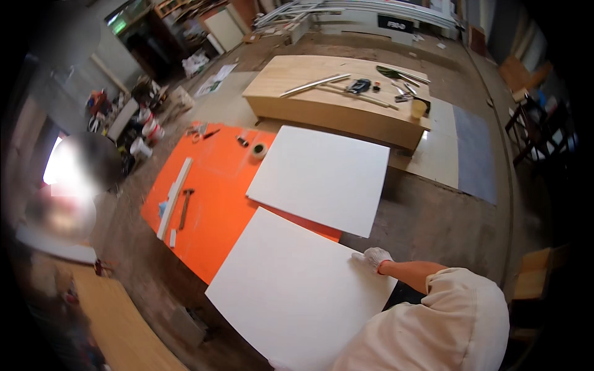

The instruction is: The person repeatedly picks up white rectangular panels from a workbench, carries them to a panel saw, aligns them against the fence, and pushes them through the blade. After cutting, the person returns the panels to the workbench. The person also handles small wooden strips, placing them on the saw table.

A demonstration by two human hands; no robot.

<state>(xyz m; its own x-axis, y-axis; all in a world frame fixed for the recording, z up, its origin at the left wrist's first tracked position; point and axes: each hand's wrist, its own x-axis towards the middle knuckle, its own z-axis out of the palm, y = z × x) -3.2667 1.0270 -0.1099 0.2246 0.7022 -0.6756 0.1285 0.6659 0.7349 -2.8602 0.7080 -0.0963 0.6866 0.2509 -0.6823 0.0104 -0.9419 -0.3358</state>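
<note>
My right hand (375, 257), in a white knitted glove with a red cuff, grips the far right edge of a large white panel (291, 290), thumb or finger lying on its top face. This near panel slants across the front edge of an orange table (216, 216). At the lower picture edge a small pale patch touches the panel's near edge; it may be my left hand (279, 365), but its fingers cannot be made out. A second white panel (322, 176) lies just beyond on the orange top, jutting past its right side.
On the orange top lie a hammer (185, 209), a white strip (175, 198), a tape roll (258, 150) and small tools. A wooden workbench (309, 74) behind carries strips, tools and a yellow cup (419, 109). A plywood sheet (124, 315) is at lower left, a dark stool (535, 133) at right.
</note>
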